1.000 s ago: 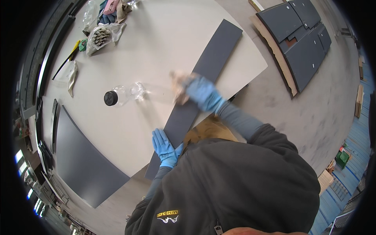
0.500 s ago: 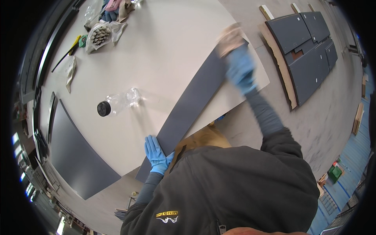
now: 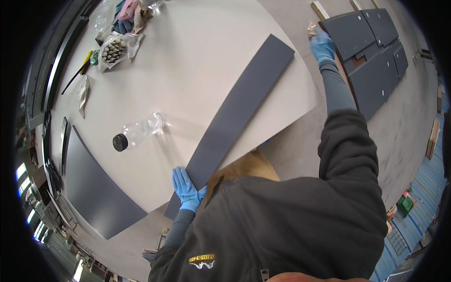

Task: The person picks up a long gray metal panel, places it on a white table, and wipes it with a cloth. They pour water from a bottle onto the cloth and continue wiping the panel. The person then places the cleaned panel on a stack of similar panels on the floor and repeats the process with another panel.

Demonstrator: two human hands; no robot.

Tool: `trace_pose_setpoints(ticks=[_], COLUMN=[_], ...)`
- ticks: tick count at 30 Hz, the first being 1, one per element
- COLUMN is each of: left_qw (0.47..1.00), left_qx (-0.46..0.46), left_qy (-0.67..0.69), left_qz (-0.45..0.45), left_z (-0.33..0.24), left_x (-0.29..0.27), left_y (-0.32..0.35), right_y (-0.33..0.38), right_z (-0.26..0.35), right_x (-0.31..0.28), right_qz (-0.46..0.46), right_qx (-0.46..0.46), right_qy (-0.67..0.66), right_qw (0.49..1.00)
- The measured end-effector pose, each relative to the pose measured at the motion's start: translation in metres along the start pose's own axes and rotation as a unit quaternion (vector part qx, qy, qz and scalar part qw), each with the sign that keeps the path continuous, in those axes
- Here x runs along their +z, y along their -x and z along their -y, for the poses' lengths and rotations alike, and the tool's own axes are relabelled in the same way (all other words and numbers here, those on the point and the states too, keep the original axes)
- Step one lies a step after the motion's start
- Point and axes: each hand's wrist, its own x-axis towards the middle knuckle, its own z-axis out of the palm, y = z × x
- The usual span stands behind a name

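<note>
A long dark grey panel [image 3: 237, 115] lies slantwise on the white table [image 3: 188, 61]. My left hand [image 3: 185, 188], in a blue glove, rests flat on the panel's near end at the table's edge. My right hand [image 3: 322, 44], also blue-gloved, is stretched far out past the panel's far end, beyond the table's right edge, and grips a small tan cloth [image 3: 312, 30] over the stack of dark grey panels [image 3: 376, 51] on the floor.
A clear plastic bottle [image 3: 136, 134] with a black cap lies on the table. A bag of small metal parts [image 3: 112, 49], a yellow-handled tool [image 3: 84, 63] and rags sit at the far left. Another dark panel [image 3: 94, 188] lies at the left edge.
My right hand has swept the cloth along the panel from its middle to its far end and now out past the table. My left hand has stayed on the near end.
</note>
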Motion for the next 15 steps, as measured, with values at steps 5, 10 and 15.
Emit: trace_pose_setpoints(ticks=[5, 10, 15], left_qw=[0.999, 0.999, 0.999], left_qx=[-0.032, -0.035, -0.036], left_qy=[0.004, -0.005, 0.003], left_qz=[0.024, 0.033, 0.023], left_z=[-0.005, -0.005, -0.002], left_x=[-0.005, -0.004, 0.002], left_y=[-0.003, 0.001, 0.003], right_y=[0.062, 0.139, 0.077], right_z=[0.064, 0.143, 0.109], right_x=[0.002, 0.019, 0.039], right_qz=[-0.087, 0.043, 0.010], right_qx=[-0.218, -0.417, -0.253], right_qy=[-0.050, -0.028, 0.044], right_qw=[0.971, 0.908, 0.966])
